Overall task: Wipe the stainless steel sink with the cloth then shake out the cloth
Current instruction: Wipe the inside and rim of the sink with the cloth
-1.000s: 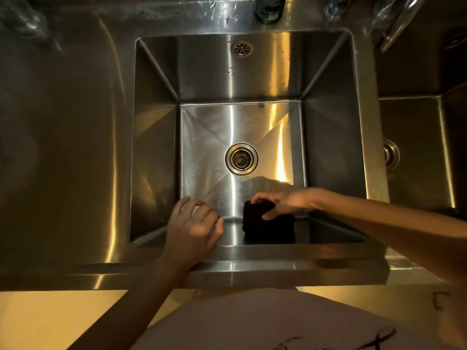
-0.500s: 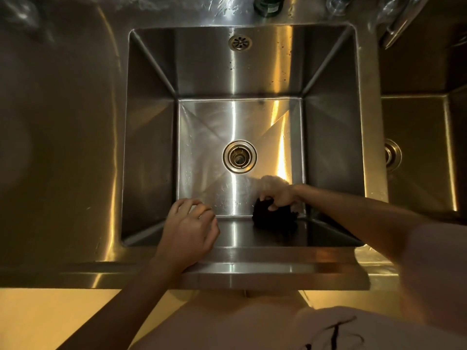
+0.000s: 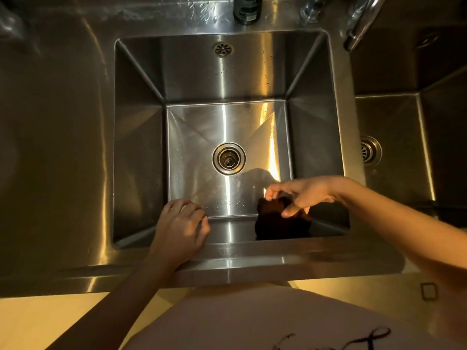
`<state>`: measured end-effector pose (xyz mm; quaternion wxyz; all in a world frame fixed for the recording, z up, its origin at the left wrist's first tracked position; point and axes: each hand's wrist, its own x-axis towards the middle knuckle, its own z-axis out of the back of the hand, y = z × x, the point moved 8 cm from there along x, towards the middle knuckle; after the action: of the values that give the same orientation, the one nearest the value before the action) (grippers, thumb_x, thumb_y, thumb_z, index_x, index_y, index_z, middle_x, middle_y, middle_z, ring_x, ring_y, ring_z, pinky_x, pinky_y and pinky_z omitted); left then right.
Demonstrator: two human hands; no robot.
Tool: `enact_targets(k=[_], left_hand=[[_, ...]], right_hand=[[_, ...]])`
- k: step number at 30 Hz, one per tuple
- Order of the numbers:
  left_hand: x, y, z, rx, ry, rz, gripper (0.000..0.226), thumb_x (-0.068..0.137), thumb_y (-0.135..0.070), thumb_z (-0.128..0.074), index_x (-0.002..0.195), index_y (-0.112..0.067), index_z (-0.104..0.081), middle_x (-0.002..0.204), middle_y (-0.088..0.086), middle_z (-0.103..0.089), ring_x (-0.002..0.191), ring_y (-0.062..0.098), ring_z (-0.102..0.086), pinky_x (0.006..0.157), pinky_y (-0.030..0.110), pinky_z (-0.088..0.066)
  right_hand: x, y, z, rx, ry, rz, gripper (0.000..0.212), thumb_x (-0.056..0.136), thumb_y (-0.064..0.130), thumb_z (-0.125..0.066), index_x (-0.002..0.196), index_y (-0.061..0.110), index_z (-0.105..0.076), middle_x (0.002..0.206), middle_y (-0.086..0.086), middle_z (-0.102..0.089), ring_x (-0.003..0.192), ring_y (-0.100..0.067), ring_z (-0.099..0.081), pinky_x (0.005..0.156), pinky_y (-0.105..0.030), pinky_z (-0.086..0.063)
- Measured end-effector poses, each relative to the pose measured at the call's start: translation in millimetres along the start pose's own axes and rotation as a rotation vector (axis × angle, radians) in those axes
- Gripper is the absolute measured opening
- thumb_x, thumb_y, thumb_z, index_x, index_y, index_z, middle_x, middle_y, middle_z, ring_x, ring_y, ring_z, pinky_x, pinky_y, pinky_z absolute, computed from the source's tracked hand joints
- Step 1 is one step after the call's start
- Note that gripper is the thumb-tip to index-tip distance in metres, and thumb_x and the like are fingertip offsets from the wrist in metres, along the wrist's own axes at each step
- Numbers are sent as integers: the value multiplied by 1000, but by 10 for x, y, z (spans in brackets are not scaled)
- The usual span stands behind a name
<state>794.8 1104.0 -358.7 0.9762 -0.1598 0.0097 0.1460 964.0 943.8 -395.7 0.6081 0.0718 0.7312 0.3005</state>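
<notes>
Right hand on dark cloth at near wall of sink — left hand resting on front rim.

Right hand (image 3: 302, 192) reaches down into the steel sink (image 3: 136, 152), fingers curled and pinching the top of a dark bunched cloth (image 3: 280, 223); thumb and fingertips touch the fabric, so the cloth is grasped loosely from above. Cloth sits against the near wall, right of centre, its lower part in shadow and hard to outline. Left hand (image 3: 180, 229) lies over the front rim, fingers bent into the basin, holding nothing. Drain (image 3: 228, 158) is at the middle of the basin floor, apart from the cloth; small overflow grille (image 3: 222, 49) on the far wall. Dark bottle (image 3: 247, 10) stands on the back ledge — a second basin (image 3: 394, 152) lies to the right.
</notes>
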Motion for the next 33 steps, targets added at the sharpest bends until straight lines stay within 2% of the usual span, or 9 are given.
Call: enact_targets(k=[2, 5, 10, 13, 15, 19, 24, 29, 33], left_hand=[[2, -10, 4, -1, -9, -9, 29, 87, -26, -47, 80, -12, -71, 91, 4, -70, 89, 26, -61, 81, 39, -46], [-4, -22, 30, 6, -46, -22, 28, 88, -23, -48, 77, -11, -70, 89, 5, -69, 87, 28, -61, 80, 39, -45], [-3, -10, 41, 8, -36, 3, 29, 88, -24, -48, 77, -11, -72, 89, 4, -71, 88, 26, -61, 81, 38, -45], [-9, 6, 6, 11, 14, 25, 31, 87, -27, -47, 79, -12, -73, 91, 4, -71, 91, 25, -61, 83, 39, -46], [-2, 15, -4, 15, 30, 33, 32, 88, -28, -47, 79, -12, -74, 90, 4, -71, 91, 24, -61, 84, 39, -46], [1, 25, -9, 5, 40, 43, 31, 87, -28, -48, 78, -12, -74, 90, 3, -71, 92, 23, -60, 85, 38, -45], [12, 21, -7, 15, 41, 42, 32, 87, -28, -48, 78, -11, -74, 90, 4, -71, 92, 24, -61, 85, 39, -45], [4, 22, 12, -1, -1, 17, 29, 88, -24, -48, 75, -10, -71, 89, 6, -70, 90, 28, -61, 81, 40, -46], [7, 39, -7, -12, 6, 26, 29, 87, -25, -48, 77, -11, -71, 88, 5, -69, 89, 28, -61, 81, 39, -45]], right_hand=[[263, 4, 3, -96, -21, -23, 49, 89, 8, -64, 130, 27, -44, 129, -3, -45, 110, -23, -52, 86, -40, -55], [626, 31, -36, -284, -43, -34, 50, 90, 12, -64, 134, 21, -43, 128, -1, -45, 107, -13, -44, 79, -23, -43], [1140, -274, 74, -396, -118, -171, 48, 87, 10, -66, 130, 13, -46, 122, -4, -45, 114, -23, -44, 92, -35, -42], [1110, -232, 108, -463, -173, -266, 40, 96, 10, -55, 134, 6, -44, 126, -8, -45, 129, -29, -42, 96, -30, -38], [1001, -168, 90, -439, -180, -331, 40, 100, 10, -48, 138, 3, -39, 131, -12, -45, 125, -30, -45, 92, -25, -37], [1228, -668, 90, -326, -117, -463, 38, 99, 18, -51, 133, 9, -38, 113, -12, -48, 101, -28, -56, 75, -34, -53], [1078, -788, 138, -343, -55, -538, 25, 98, 15, -51, 120, 14, -40, 114, -16, -51, 95, -30, -60, 74, -36, -55], [979, -861, 203, -353, -37, -539, 49, 90, 19, -61, 133, 19, -37, 131, -16, -48, 101, -37, -65, 78, -42, -59], [676, -599, 135, -370, -79, -505, 57, 86, 7, -63, 138, 15, -41, 133, -16, -44, 101, -38, -61, 55, -35, -60]])
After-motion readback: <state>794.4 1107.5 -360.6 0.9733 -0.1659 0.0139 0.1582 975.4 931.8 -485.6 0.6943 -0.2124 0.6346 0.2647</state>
